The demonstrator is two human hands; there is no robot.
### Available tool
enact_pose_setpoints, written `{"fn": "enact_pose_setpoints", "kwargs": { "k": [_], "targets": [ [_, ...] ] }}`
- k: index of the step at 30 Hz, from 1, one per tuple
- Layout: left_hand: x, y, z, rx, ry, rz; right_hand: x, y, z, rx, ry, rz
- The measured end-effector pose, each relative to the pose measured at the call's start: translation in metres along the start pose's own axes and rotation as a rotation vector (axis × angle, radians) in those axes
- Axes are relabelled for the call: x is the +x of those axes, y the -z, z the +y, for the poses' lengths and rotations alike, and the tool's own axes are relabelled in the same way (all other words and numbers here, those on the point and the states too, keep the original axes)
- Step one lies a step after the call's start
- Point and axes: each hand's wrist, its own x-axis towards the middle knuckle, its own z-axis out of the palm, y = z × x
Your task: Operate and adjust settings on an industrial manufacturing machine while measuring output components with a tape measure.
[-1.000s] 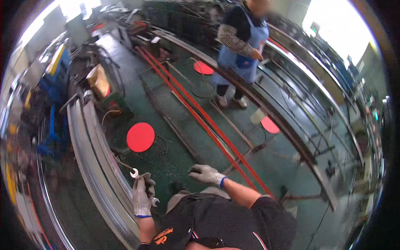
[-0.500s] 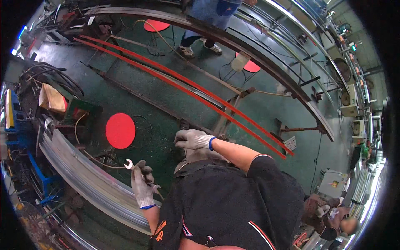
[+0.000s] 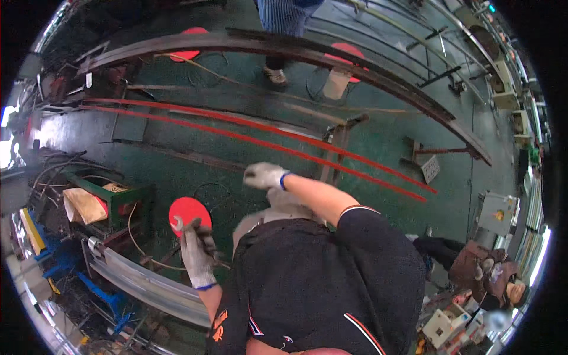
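Note:
My left hand (image 3: 197, 253), in a grey-white work glove, is closed round an open-ended wrench (image 3: 177, 223). The wrench's pale jaw sticks out past the fingers, over a round red stool seat (image 3: 192, 208); the shank is hidden in the glove. My right hand (image 3: 264, 176), gloved with a blue cuff edge, hangs in front of my body, its fingers curled in. Nothing shows sticking out of it. Beyond it run two long, thin red bars (image 3: 260, 123), side by side and apart from the hand.
A long dark beam (image 3: 331, 57) arches across the far side, with a person in striped blue clothing (image 3: 283, 18) behind it. Metal profiles (image 3: 154, 290) lie at my left, near a green frame (image 3: 127, 195). Another person (image 3: 482, 269) is at right. A low stand (image 3: 336, 142) supports the bars.
My view has shifted and turned, so the red bars lie flatter across it. My left hand still grips the wrench, now over the red seat. My right hand has moved slightly up and left.

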Motion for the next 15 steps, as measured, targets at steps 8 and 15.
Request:
{"fn": "enact_pose_setpoints", "kwargs": {
  "k": [8,15],
  "targets": [
    [0.083,-0.045,0.064,0.147,-0.011,-0.314,0.015,0.016,0.186,0.222,-0.485,0.504],
    [0.216,0.001,0.064,0.128,0.093,-0.285,0.078,0.011,0.156,0.278,-0.522,0.393]
  ]
}}
